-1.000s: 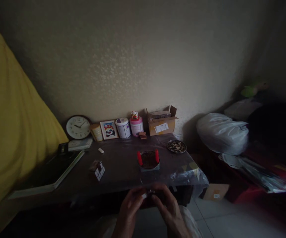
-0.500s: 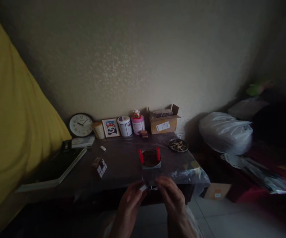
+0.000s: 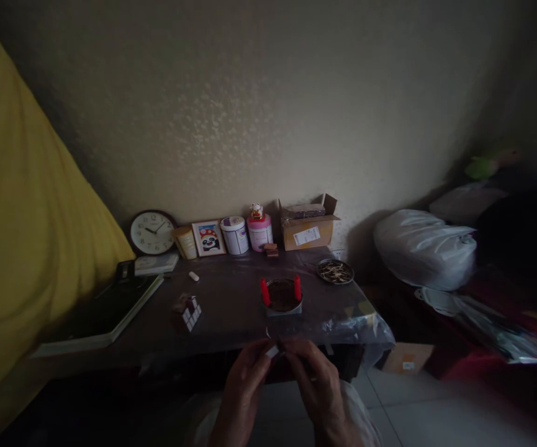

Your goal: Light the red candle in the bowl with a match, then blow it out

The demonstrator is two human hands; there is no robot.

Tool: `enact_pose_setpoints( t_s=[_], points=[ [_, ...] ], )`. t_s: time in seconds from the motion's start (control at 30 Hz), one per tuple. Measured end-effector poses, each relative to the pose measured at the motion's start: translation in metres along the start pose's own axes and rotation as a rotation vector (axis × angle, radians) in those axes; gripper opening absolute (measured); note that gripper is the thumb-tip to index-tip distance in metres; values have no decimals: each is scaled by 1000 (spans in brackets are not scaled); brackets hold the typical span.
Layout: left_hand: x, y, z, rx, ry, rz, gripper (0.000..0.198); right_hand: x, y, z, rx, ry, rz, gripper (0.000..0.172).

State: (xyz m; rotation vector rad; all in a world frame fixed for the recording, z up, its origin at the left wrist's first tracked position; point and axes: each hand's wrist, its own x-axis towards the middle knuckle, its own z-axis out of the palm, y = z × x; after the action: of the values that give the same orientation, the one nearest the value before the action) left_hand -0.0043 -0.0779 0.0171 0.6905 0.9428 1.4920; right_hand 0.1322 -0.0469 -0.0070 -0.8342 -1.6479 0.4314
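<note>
My left hand (image 3: 246, 375) is closed around a small box with a pale face (image 3: 272, 351), which looks like a matchbox, held in front of the table's near edge. My right hand (image 3: 313, 372) has its fingers pinched together against the box's right side; whatever they grip is too dark and small to make out. Just beyond both hands stands a round bowl of dark, grainy filling (image 3: 281, 297). Two upright red candles, a left one (image 3: 264, 293) and a right one (image 3: 297, 288), stand at the bowl's sides.
A metal plate of thin pale sticks (image 3: 335, 272) lies at the right. Leftward are a puzzle cube (image 3: 190, 313), a white eraser-like piece (image 3: 194, 276) and a large dark book (image 3: 105, 316). A clock (image 3: 153, 233), tins (image 3: 234, 237) and a cardboard box (image 3: 309, 234) line the wall.
My right hand has moved left and slightly down, so its fingertips now meet the small box. My left hand has stayed nearly in place.
</note>
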Motion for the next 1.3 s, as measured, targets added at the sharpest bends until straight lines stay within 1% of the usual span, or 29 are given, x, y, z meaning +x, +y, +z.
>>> enact_pose_setpoints(
  t_s=[0.1,0.2,0.33,0.43,0.53,0.63,0.73,0.8,0.87,0.93,1.0,1.03,1.07,1.1,1.17,1.2,1.23,1.3],
  points=[
    [2,-1,-1,-6,25,-5,33,2,-1,0,-13,15,-61,12],
    [0,3,2,-3,43,-23,31,3,-1,0,-38,43,-114,14],
    [-3,6,5,14,-7,-17,25,3,-1,-1,-97,45,-147,16],
    [-1,3,3,4,-40,36,23,4,-3,-3,-104,62,-164,14],
    [1,-2,0,-16,-45,64,20,5,-2,-4,-82,80,-164,14],
    [2,-3,-1,-29,-48,69,17,7,2,-2,-76,64,-169,14],
    [2,-4,-2,-49,-60,79,19,10,1,-4,-91,62,-187,14],
    [5,-5,-2,-38,-18,68,22,11,-8,-9,-85,105,-194,17],
    [9,-7,-3,-22,53,48,25,11,-18,-16,-61,148,-208,21],
    [13,-8,-3,-20,106,34,24,11,-23,-18,-45,127,-260,26],
    [13,-8,-3,-27,91,43,24,12,-14,-13,-77,33,-328,26],
    [12,-8,-3,-31,66,51,24,13,-4,-10,-116,-20,-339,24],
    [10,-7,-4,-33,40,57,25,14,8,-6,-159,-41,-312,21],
    [8,-6,-5,-31,18,57,25,15,21,-2,-200,-12,-241,20],
    [5,-6,-9,-19,3,45,24,17,45,1,-216,128,-66,17],
    [4,-6,-12,-11,3,37,23,19,54,1,-219,181,-9,16],
    [4,-6,-15,-6,2,34,22,20,60,-1,-220,223,29,16],
    [4,-6,-20,-5,3,19,22,24,64,-8,-213,260,72,17]
  ],
)
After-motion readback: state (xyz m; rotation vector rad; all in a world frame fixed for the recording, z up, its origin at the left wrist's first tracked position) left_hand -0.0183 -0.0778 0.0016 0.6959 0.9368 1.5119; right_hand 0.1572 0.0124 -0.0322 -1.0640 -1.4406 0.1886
